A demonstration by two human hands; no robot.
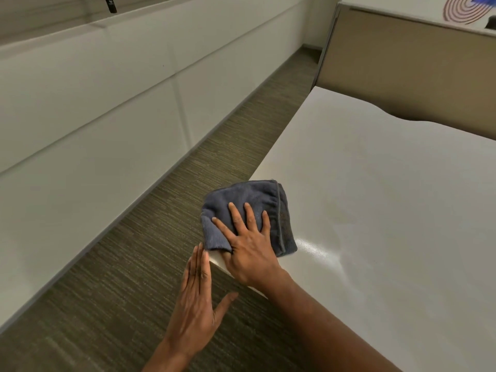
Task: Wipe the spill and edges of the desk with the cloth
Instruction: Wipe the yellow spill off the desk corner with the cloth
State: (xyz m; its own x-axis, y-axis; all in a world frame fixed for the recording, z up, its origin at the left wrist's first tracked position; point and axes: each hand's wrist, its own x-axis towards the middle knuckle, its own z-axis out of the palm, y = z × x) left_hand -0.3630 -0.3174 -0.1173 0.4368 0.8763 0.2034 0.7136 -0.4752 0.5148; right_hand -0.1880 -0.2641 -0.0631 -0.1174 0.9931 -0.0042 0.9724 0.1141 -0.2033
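A folded dark blue cloth lies over the left edge of the white desk, part of it hanging past the rim. My right hand presses flat on the cloth, fingers spread, thumb tucked under its hanging part. My left hand is held flat and open just off the desk's edge, fingertips close to the desk rim below the cloth, holding nothing. I see a faint yellowish smear on the desk to the right of the cloth.
Striped grey-green carpet runs along the desk's left side. A white panelled wall borders the carpet. A beige partition stands behind the desk at the back right.
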